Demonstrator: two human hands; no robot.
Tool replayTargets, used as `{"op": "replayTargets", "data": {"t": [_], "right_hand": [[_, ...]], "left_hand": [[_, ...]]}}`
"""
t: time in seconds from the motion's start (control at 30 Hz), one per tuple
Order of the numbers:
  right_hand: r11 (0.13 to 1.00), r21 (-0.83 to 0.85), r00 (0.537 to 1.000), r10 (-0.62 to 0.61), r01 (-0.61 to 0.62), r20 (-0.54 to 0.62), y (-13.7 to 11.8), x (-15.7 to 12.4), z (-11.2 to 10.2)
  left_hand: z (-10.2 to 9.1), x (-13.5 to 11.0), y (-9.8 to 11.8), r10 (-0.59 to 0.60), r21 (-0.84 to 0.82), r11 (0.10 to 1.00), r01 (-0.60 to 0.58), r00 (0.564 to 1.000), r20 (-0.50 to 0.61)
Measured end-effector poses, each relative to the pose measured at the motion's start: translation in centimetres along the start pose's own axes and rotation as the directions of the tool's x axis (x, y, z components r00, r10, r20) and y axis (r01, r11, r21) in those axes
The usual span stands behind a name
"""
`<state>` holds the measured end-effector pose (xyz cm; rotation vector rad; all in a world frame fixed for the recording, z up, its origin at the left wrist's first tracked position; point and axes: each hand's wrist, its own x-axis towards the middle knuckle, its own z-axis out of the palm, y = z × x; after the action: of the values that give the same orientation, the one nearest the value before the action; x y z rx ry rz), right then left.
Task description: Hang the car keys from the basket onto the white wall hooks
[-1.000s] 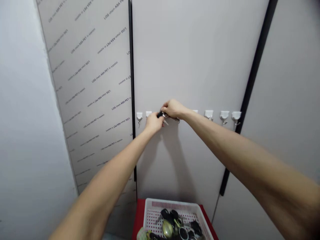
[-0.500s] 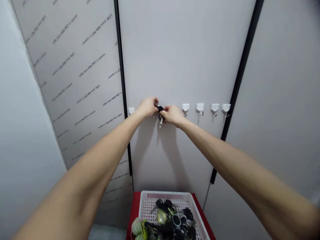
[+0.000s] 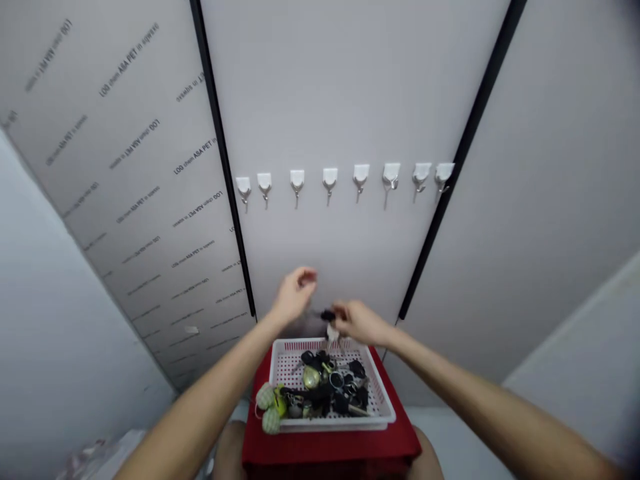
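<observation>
My right hand [image 3: 361,323] is shut on a black-headed key [image 3: 327,315] with a small white tag [image 3: 333,332] hanging below it, just above the far rim of a white plastic basket [image 3: 327,427]. My left hand [image 3: 295,295] hangs beside it, fingers loosely apart, holding nothing and not touching the key. In the basket lies a heap of keys and key fobs [image 3: 330,387], with green fabric charms [image 3: 267,407] at its left end. A row of several white adhesive hooks [image 3: 340,177] sits higher on the wall, all bare.
The basket stands on a red stool [image 3: 330,453] between my knees [image 3: 230,453]. Behind it rises a pale grey panel wall [image 3: 350,100] with black vertical strips. To the left, a panel still carries printed protective film [image 3: 125,167].
Both hands have dropped from the hooks to just above the basket and moved apart. The key now sits in my right hand alone. The view has tilted down, showing the whole basket.
</observation>
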<state>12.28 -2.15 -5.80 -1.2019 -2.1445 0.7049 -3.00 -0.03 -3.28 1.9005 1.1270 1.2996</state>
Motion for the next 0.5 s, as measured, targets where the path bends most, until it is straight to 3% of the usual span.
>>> {"op": "replayTargets", "data": {"t": [0.1, 0.2, 0.3, 0.37, 0.5], "right_hand": [[0.995, -0.022, 0.991, 0.100, -0.099, 0.093, 3.6, -2.8, 2.8], [0.984, 0.064, 0.986, 0.162, -0.164, 0.030, 3.7, -2.5, 1.8], [0.927, 0.349, 0.972, 0.195, -0.140, -0.129, 0.8, -0.2, -1.8], [0.831, 0.555, 0.966, 0.171, -0.036, -0.192, -1.7, 1.5, -4.3], [0.687, 0.726, 0.993, 0.089, -0.006, -0.077, -4.9, 3.3, -7.3]], "left_hand": [[3.0, -2.5, -2.8, -0.234, -0.160, 0.950, 0.267, 0.952, 0.198], [4.2, -2.4, -2.8, -0.350, -0.289, 0.853, 0.434, 0.887, 0.300], [3.7, -0.3, -0.1, -0.357, -0.423, 0.761, 0.492, 0.862, 0.360], [3.1, 1.5, 2.4, -0.297, -0.495, 0.715, 0.494, 0.855, 0.424], [2.3, 4.2, 6.0, -0.182, -0.524, 0.725, 0.447, 0.858, 0.481]]}}
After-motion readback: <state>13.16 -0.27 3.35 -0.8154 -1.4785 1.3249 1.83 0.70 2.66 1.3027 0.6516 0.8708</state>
